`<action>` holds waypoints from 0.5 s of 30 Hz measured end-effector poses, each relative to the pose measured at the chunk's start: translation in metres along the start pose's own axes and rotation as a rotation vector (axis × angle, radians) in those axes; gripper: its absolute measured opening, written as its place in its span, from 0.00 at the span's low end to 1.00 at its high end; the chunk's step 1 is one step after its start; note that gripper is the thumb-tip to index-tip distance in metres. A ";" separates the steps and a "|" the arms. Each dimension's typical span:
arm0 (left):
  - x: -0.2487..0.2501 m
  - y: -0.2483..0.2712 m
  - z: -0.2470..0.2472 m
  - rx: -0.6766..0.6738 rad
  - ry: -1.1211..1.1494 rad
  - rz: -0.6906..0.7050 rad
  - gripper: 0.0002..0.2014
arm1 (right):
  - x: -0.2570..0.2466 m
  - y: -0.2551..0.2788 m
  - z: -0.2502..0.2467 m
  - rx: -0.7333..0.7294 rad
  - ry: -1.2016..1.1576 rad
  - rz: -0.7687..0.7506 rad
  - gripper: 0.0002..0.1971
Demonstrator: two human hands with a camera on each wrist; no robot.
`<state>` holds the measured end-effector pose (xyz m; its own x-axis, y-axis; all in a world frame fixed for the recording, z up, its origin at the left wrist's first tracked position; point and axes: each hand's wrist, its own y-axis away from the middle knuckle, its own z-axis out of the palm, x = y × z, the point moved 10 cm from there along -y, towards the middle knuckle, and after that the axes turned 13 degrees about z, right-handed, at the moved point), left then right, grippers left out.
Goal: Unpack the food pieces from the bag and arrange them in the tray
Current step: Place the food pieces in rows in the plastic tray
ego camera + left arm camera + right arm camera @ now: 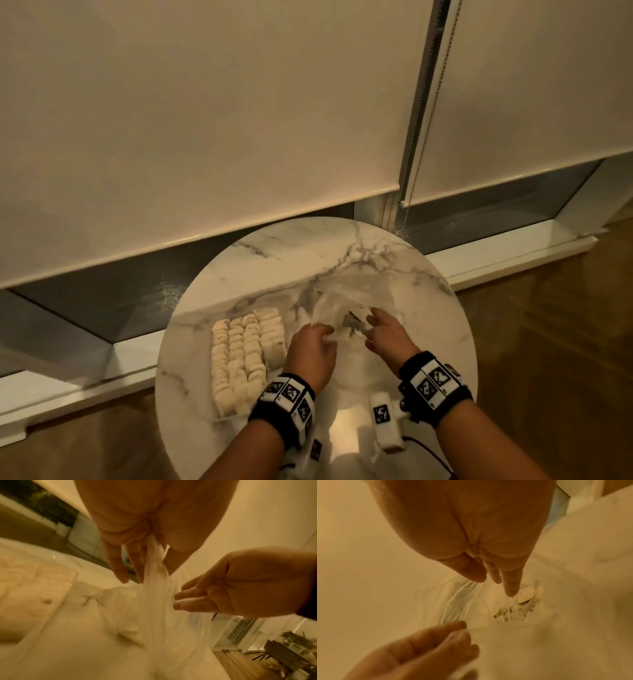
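From the head view we see our left hand (313, 349) and right hand (387, 330) at the mouth of a thin clear plastic bag (346, 294) on a round white marble table (267, 260). Left of the left hand lies a clear tray (73, 577) with pale food pieces (245, 356) in long rows running away from us. The left wrist view shows the left fingers pinching gathered plastic. The right wrist view shows the right fingers relaxed and spread, above more pieces (526, 595) inside the bag.
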<state>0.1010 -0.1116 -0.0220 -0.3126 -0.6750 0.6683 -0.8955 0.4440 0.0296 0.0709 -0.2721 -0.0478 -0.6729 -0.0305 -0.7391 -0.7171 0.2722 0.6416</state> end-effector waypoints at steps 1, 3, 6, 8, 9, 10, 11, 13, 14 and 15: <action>0.002 0.001 -0.005 0.040 -0.039 -0.007 0.16 | -0.001 -0.007 -0.002 0.013 0.071 -0.007 0.12; 0.011 0.004 -0.010 0.068 -0.097 0.008 0.19 | -0.005 -0.027 -0.001 0.037 0.329 -0.016 0.14; 0.028 0.012 -0.012 0.045 -0.157 0.015 0.30 | -0.015 -0.035 0.010 0.028 0.662 -0.061 0.17; 0.045 0.017 -0.016 0.041 -0.179 0.023 0.35 | -0.018 -0.044 0.017 0.037 0.871 -0.105 0.17; 0.053 0.018 -0.019 0.040 -0.190 0.031 0.37 | -0.016 -0.054 0.017 0.038 0.885 -0.080 0.17; 0.059 0.019 -0.020 0.037 -0.197 0.032 0.39 | -0.014 -0.061 0.014 0.031 0.829 -0.034 0.14; 0.062 0.021 -0.021 0.034 -0.196 0.024 0.40 | -0.011 -0.069 0.011 0.019 0.743 0.015 0.11; 0.062 0.022 -0.023 0.037 -0.189 -0.007 0.43 | -0.005 -0.077 0.008 -0.060 0.481 0.153 0.11; 0.061 0.022 -0.023 0.043 -0.178 -0.022 0.43 | -0.001 -0.084 0.008 -0.098 0.344 0.199 0.16; 0.060 0.022 -0.024 0.051 -0.167 -0.027 0.44 | -0.001 -0.087 0.010 -0.120 0.346 0.222 0.20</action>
<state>0.0705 -0.1282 0.0369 -0.3327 -0.7766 0.5350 -0.9179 0.3968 0.0053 0.1360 -0.2856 -0.1045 -0.8196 -0.3104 -0.4815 -0.5507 0.1952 0.8116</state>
